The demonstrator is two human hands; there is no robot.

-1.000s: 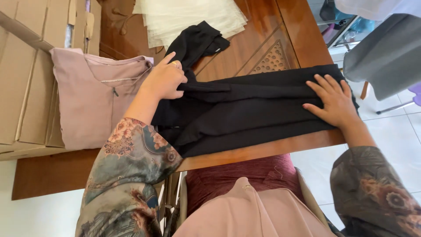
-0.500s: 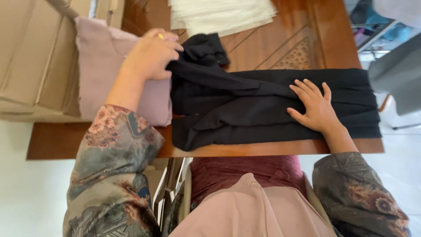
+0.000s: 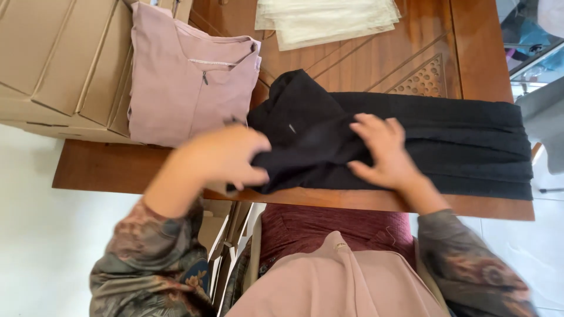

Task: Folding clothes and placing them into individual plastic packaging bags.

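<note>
The left hand (image 3: 226,155) is gripping the near left corner of the black garment (image 3: 446,147), fingers curled around the cloth. The right hand (image 3: 385,154) is pressing flat, fingers spread, on the garment lying along the wooden surface (image 3: 117,173), beside a folded pink top (image 3: 188,76).

The garment (image 3: 423,141) lies across the table (image 3: 352,58), its folded end under the fingers of both hands. The left hand (image 3: 226,155) grips that end at the near table edge; the right hand (image 3: 385,152) rests flat on it just beside. Beyond the left fingers lies a top (image 3: 188,82), with boxes (image 3: 59,58) to its left. Far beyond the right fingers sits a stack of sheets (image 3: 329,20).
</note>
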